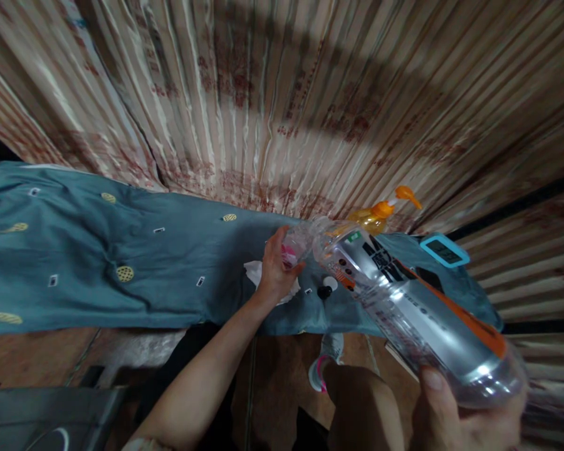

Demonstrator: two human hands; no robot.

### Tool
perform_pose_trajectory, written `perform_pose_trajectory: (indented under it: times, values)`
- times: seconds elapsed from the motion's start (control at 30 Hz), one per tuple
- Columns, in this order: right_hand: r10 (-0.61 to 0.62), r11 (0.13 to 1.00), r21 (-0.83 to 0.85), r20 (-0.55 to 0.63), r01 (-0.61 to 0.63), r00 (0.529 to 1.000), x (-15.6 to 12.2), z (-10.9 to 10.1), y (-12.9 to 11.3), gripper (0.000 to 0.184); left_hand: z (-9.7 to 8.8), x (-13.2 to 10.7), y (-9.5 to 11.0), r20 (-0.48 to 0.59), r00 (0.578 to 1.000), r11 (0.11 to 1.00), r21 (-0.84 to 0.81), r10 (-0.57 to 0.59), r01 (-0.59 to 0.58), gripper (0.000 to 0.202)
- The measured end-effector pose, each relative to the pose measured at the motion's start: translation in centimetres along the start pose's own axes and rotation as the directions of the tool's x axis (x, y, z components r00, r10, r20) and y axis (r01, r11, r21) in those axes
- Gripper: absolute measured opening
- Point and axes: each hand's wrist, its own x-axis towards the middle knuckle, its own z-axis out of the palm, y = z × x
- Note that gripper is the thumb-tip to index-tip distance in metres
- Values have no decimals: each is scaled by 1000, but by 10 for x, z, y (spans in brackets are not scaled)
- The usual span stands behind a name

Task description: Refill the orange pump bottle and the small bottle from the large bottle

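Note:
My right hand (465, 407) grips a large clear plastic bottle (418, 307) with a silver and orange label near its base. The bottle is tilted, its neck pointing left toward my left hand (277, 269). That hand is wrapped round a small clear plastic container (295, 245) with pink on it; its exact kind is hard to make out. The big bottle's mouth is at the container's top, and I cannot tell whether they touch. A crumpled white tissue (254, 272) lies under my left hand. Right of it are a black cap (324, 292) and a white round piece (330, 283).
A teal patterned cloth (169, 263) covers the long surface. Behind the big bottle stands a yellow bottle with an orange pump (380, 212). A blue-rimmed digital clock (445, 250) and a dark flat object (430, 280) lie to the right. A pleated curtain (263, 125) hangs behind.

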Motion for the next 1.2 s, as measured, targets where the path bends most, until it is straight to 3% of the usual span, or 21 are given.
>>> perform_pose_trajectory:
  times: [0.33,0.57,0.77,0.97,1.2]
  values:
    - [32,999,-19,28,-32,999,-5,-2,2,101,1,-1,-2,-6,1000,1000,-18,11,-11,92]
    - [116,993,31,56,-118,992,-1,-1,-5,107,1,0,-4,-3,1000,1000,0,14,-14,93]
    - [172,983,25,189,-180,967,3,-8,13,107,1,0,-1,-13,1000,1000,7,1,-1,93]
    - [254,961,47,232,-272,939,9,-5,21,115,0,0,-1,-15,999,999,18,31,-31,92]
    - [259,946,139,216,-292,941,6,4,38,91,-2,0,-1,10,1000,1000,17,15,-15,90]
